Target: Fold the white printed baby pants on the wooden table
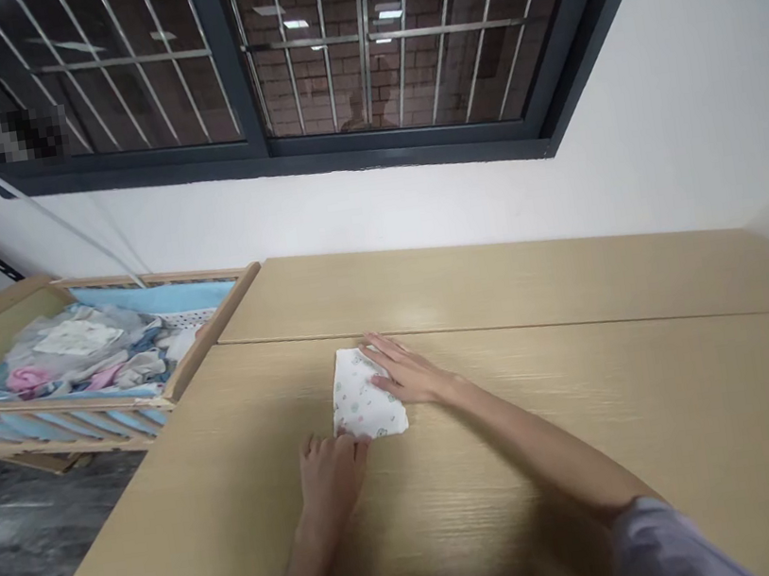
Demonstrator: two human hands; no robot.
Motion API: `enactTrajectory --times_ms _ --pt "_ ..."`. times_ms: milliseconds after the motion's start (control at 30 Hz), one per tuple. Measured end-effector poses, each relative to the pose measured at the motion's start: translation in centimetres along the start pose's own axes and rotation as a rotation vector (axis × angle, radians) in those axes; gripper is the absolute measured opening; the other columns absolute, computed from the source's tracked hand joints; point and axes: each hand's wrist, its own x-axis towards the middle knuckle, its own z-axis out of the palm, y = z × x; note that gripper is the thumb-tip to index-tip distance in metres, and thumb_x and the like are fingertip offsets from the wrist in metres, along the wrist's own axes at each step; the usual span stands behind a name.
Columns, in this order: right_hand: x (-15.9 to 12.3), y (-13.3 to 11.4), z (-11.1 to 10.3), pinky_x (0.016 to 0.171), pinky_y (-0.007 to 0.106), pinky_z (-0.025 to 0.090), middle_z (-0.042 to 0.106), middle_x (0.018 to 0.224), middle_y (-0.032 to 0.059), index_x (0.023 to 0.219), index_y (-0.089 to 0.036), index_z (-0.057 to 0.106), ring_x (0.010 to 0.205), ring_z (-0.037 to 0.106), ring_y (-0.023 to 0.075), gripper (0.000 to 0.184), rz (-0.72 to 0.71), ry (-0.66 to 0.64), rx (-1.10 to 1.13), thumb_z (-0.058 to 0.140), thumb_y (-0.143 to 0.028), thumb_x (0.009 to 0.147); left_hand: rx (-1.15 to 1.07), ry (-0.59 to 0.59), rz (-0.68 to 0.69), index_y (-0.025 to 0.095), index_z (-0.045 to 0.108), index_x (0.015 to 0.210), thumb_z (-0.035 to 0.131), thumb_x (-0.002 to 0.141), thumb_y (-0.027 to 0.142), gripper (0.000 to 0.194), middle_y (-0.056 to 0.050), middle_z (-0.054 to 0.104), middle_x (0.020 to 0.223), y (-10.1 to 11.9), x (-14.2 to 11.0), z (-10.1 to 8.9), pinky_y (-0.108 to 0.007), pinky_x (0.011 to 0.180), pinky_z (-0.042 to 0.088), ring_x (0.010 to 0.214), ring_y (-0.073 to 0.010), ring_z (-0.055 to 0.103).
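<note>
A small white folded cloth (363, 394) with a scattered print lies flat on the wooden table (520, 440). My left hand (333, 472) is at the cloth's near left corner, its fingers curled and closed on the edge there. Across the cloth's far right side lies my right hand (407, 372), palm down with its fingers stretched out, covering part of that edge.
Left of the table stands a wooden crib (212, 336) with a light blue lining, holding a heap of clothes and cloths (78, 345). A barred window (388, 59) is set in the white wall (358, 201) behind. Grey floor (24, 529) shows at lower left.
</note>
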Motion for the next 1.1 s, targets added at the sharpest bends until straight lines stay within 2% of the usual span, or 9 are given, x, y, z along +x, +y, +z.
enactTrajectory --times_ms 67,167,267,467,700,800,900,1000,1100 --pt "-2.3 -1.3 -0.1 0.116 0.056 0.031 0.038 0.157 0.0188 0.149 -0.020 0.047 0.146 0.033 0.0329 0.054 0.024 0.025 -0.009 0.046 -0.046 0.102 -0.040 0.000 0.038 0.019 0.077 0.091 0.049 0.097 0.030 0.031 -0.015 0.077 0.091 -1.2 0.2 0.2 -0.049 0.093 0.047 0.094 -0.0333 0.071" --pt "-5.4 -3.1 0.7 0.104 0.051 0.042 0.060 0.127 0.0158 0.135 -0.020 0.061 0.121 0.054 0.0298 0.046 0.003 0.004 -0.011 0.055 -0.047 0.098 -0.157 0.020 0.122 0.020 0.077 0.096 0.053 0.092 0.020 0.024 -0.012 0.076 0.109 -3.2 0.4 0.8 -0.046 0.096 0.047 0.106 -0.0308 0.068" --pt "-7.3 -4.1 2.3 0.098 0.046 0.046 0.063 0.117 0.0130 0.129 -0.020 0.064 0.112 0.057 0.0274 0.038 0.000 0.004 -0.045 0.055 -0.041 0.099 -0.257 0.052 0.191 0.021 0.076 0.103 0.053 0.092 0.018 0.026 -0.009 0.074 0.118 -4.8 1.0 1.4 -0.042 0.100 0.046 0.112 -0.0275 0.065" --pt "-8.0 -5.7 4.8 0.096 0.042 0.046 0.065 0.112 0.0139 0.115 -0.017 0.067 0.109 0.057 0.0261 0.028 0.125 0.149 -0.086 0.043 -0.024 0.103 -0.263 0.077 0.296 0.019 0.072 0.101 0.044 0.098 0.021 0.028 -0.010 0.074 0.110 -5.7 1.8 1.8 -0.041 0.101 0.045 0.108 -0.0268 0.064" --pt "-7.6 -8.4 2.4 0.095 0.044 0.041 0.062 0.112 0.0118 0.109 -0.018 0.061 0.107 0.054 0.0268 0.018 0.316 0.164 -0.002 0.048 -0.022 0.096 -0.285 0.167 0.289 0.021 0.060 0.094 0.037 0.102 0.029 0.025 -0.006 0.069 0.096 -5.5 1.6 1.6 -0.035 0.089 0.048 0.095 -0.0222 0.063" --pt "-5.5 -7.0 1.5 0.098 0.045 0.039 0.062 0.112 0.0115 0.108 -0.018 0.058 0.110 0.054 0.0268 0.020 0.395 0.203 0.081 0.041 -0.025 0.100 -0.216 0.234 0.216 0.020 0.059 0.100 0.035 0.102 0.028 0.026 -0.008 0.067 0.102 -4.8 3.9 0.8 -0.034 0.092 0.046 0.099 -0.0224 0.061" --pt "-2.5 -4.0 1.7 0.098 0.041 0.041 0.063 0.110 0.0117 0.108 -0.018 0.056 0.108 0.057 0.0248 0.021 0.468 0.298 0.176 0.039 -0.026 0.101 -0.168 0.292 0.121 0.016 0.058 0.109 0.029 0.104 0.028 0.032 -0.012 0.065 0.105 -3.7 7.5 0.4 -0.036 0.093 0.044 0.102 -0.0244 0.059" --pt "0.1 -1.1 2.8 0.096 0.036 0.044 0.063 0.111 0.0123 0.112 -0.017 0.054 0.107 0.059 0.0234 0.018 0.544 0.453 0.213 0.043 -0.025 0.099 -0.122 0.342 0.002 0.014 0.059 0.114 0.028 0.104 0.025 0.034 -0.015 0.063 0.107 -2.8 11.0 1.2 -0.037 0.089 0.044 0.101 -0.0268 0.059" --pt "1.5 0.9 4.2 0.096 0.036 0.046 0.063 0.114 0.0150 0.116 -0.015 0.052 0.109 0.060 0.0244 0.022 0.574 0.506 0.212 0.047 -0.023 0.096 -0.090 0.368 -0.082 0.013 0.061 0.113 0.031 0.103 0.022 0.033 -0.017 0.063 0.106 -2.4 13.2 2.6 -0.037 0.087 0.044 0.101 -0.0282 0.059"
